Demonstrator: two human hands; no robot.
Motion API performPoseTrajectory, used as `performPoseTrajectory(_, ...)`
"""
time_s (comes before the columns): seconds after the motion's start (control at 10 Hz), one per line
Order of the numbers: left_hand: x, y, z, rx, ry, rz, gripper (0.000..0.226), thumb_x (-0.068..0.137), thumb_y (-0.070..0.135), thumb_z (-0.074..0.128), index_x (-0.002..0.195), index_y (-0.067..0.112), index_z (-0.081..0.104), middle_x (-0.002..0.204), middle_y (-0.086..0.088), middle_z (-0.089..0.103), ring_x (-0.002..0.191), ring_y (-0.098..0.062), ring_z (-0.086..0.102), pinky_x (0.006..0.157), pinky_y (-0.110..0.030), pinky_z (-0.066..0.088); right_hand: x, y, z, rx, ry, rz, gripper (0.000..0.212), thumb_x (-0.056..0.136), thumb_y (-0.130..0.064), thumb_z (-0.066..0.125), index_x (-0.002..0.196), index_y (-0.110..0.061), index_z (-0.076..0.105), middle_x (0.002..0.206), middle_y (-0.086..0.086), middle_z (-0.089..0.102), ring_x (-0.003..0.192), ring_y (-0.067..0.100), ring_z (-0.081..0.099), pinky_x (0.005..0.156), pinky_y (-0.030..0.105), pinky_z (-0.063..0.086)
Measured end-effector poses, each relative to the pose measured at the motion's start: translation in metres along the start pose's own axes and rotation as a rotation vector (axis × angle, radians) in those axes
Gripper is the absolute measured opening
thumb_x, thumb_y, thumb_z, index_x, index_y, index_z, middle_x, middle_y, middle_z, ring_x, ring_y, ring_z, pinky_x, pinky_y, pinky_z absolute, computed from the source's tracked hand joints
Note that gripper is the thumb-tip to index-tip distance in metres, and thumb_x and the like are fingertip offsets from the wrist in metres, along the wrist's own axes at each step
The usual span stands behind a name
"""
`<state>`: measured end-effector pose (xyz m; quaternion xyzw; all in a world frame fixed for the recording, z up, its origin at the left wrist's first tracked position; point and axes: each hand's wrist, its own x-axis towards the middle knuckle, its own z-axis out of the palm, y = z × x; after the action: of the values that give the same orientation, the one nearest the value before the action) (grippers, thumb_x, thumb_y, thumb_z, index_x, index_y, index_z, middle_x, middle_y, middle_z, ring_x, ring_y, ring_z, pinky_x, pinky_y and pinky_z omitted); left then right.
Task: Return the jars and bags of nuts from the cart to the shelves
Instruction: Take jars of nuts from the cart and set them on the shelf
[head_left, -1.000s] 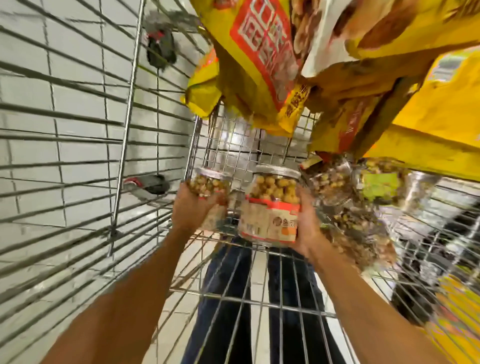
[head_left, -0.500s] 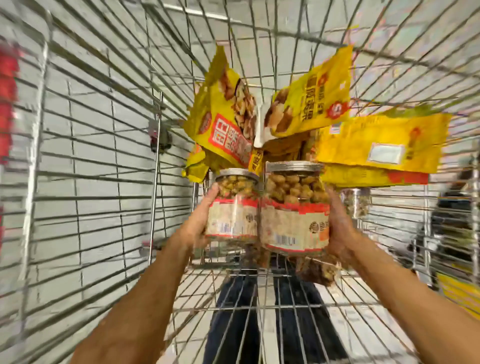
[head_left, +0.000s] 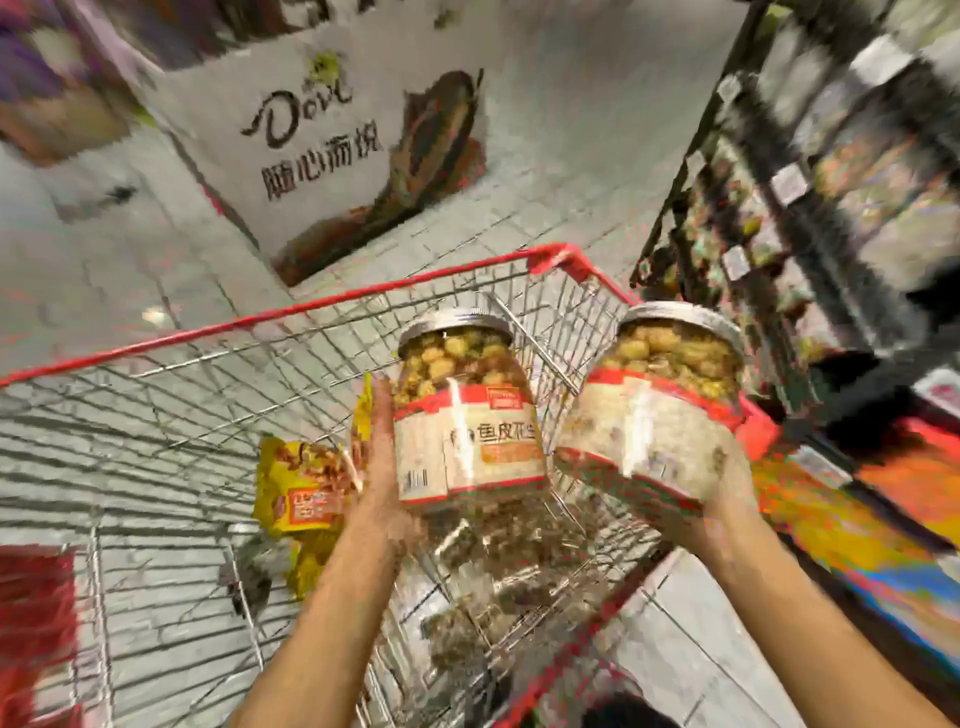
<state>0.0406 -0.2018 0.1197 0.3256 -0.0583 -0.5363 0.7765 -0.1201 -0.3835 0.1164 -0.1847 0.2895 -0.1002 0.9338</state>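
view: head
left hand (head_left: 382, 457): wrapped round the left side of the left jar (head_left: 467, 415), fingers pointing up along the label
left jar: upright, held above the cart (head_left: 311, 310), nearer its right side; silver lid, red-banded label
right hand (head_left: 727, 501): gripping the right jar (head_left: 660, 410) from below; motion blur hides the fingers
right jar: tilted left, above the cart's right rim
yellow bags (head_left: 298, 493): lying inside the cart, by its left wall
shelves (head_left: 831, 182): beyond the cart's right edge, blurred
Dove display (head_left: 332, 135): on the floor past the cart's far rim
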Motion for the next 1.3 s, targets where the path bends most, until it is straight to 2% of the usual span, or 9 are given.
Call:
performPoseTrajectory(0.1, 0.023, -0.032, 0.095, 0.063, -0.176, -0.121, 0.080, 0.070, 0.061, 0.067, 0.118, -0.003, 0.063, 0.122, -0.027, 0.059, 0.116, -0.041, 0.056, 0.094, -0.053, 0.046, -0.073, -0.056, -0.010, 0.035, 0.097, -0.348, 0.041, 0.058, -0.040, 0.057, 0.075, -0.008, 0.078, 0.081, 0.013, 0.075, 0.069, 0.028, 0.072, 0.047, 0.040, 0.057)
performPoseTrajectory(0.2, 0.035, -0.075, 0.139, -0.007, -0.298, -0.092, 0.091, 0.095, 0.058, 0.015, 0.131, -0.024, 0.030, 0.133, -0.047, 0.033, 0.131, -0.050, 0.034, 0.112, -0.054, 0.022, -0.118, -0.092, -0.038, 0.096, 0.161, -0.497, 0.040, 0.081, -0.037, 0.044, 0.080, -0.012, 0.074, 0.076, 0.007, 0.074, 0.063, 0.022, 0.072, 0.045, 0.038, 0.057)
performPoseTrajectory(0.3, 0.047, -0.144, 0.201, -0.163, -0.663, -0.249, 0.084, 0.098, 0.052, 0.021, 0.140, -0.020, 0.008, 0.132, -0.050, 0.029, 0.132, -0.047, 0.035, 0.113, -0.049, 0.024, -0.175, -0.134, -0.099, 0.159, 0.284, -0.581, 0.056, 0.096, -0.041, 0.026, 0.088, -0.012, 0.074, 0.078, 0.007, 0.074, 0.067, 0.022, 0.072, 0.050, 0.035, 0.058)
performPoseTrajectory(0.4, 0.073, -0.188, 0.237, -0.235, -0.585, -0.304, 0.093, 0.091, 0.059, -0.002, 0.139, -0.019, 0.012, 0.142, -0.043, 0.020, 0.138, -0.045, 0.025, 0.115, -0.048, 0.015, -0.220, -0.163, -0.136, 0.164, 0.360, -0.609, 0.048, 0.095, -0.045, 0.030, 0.107, -0.015, 0.065, 0.086, 0.007, 0.074, 0.073, 0.022, 0.071, 0.057, 0.035, 0.060)
performPoseTrajectory(0.5, 0.094, -0.261, 0.314, 0.028, -0.482, -0.295, 0.072, 0.074, 0.057, 0.066, 0.116, 0.000, 0.065, 0.119, -0.026, 0.062, 0.111, -0.042, 0.059, 0.091, -0.054, 0.049, -0.285, -0.207, -0.186, 0.208, 0.378, -0.724, 0.047, 0.095, -0.046, 0.033, 0.103, -0.014, 0.067, 0.094, 0.007, 0.074, 0.084, 0.022, 0.071, 0.071, 0.037, 0.059)
performPoseTrajectory(0.6, 0.109, -0.290, 0.338, 0.135, -0.416, -0.208, 0.067, 0.052, 0.065, 0.068, 0.097, 0.016, 0.076, 0.103, -0.009, 0.073, 0.096, -0.029, 0.069, 0.074, -0.048, 0.057, -0.312, -0.228, -0.207, 0.248, 0.334, -0.788, 0.053, 0.096, -0.044, 0.030, 0.084, -0.016, 0.074, 0.082, 0.003, 0.075, 0.074, 0.019, 0.072, 0.062, 0.034, 0.059)
performPoseTrajectory(1.0, 0.188, -0.341, 0.452, 0.390, -0.186, 0.333, 0.068, 0.081, 0.055, 0.054, 0.126, 0.005, 0.052, 0.128, -0.019, 0.057, 0.122, -0.033, 0.053, 0.104, -0.049, 0.042, -0.335, -0.297, -0.248, 0.271, 0.380, -0.773, 0.056, 0.092, -0.054, 0.033, 0.128, -0.017, 0.056, 0.134, 0.014, 0.054, 0.120, 0.038, 0.052, 0.101, 0.056, 0.036)
performPoseTrajectory(1.1, 0.223, -0.342, 0.466, 0.562, -0.121, 0.536, 0.042, 0.074, 0.052, 0.058, 0.102, 0.021, 0.054, 0.098, 0.003, 0.064, 0.091, -0.001, 0.063, 0.081, -0.019, 0.050, -0.317, -0.316, -0.252, 0.292, 0.354, -0.794, 0.055, 0.092, -0.052, 0.035, 0.131, -0.019, 0.054, 0.132, 0.014, 0.057, 0.120, 0.037, 0.053, 0.094, 0.053, 0.043)
performPoseTrajectory(1.3, 0.272, -0.355, 0.483, 0.789, -0.080, 0.709, 0.089, 0.062, 0.062, 0.062, 0.129, 0.007, 0.042, 0.121, -0.007, 0.059, 0.110, -0.015, 0.058, 0.095, -0.024, 0.047, -0.291, -0.341, -0.260, 0.322, 0.357, -0.809, 0.046, 0.090, -0.054, 0.040, 0.107, -0.021, 0.067, 0.124, 0.011, 0.063, 0.108, 0.032, 0.061, 0.086, 0.050, 0.050)
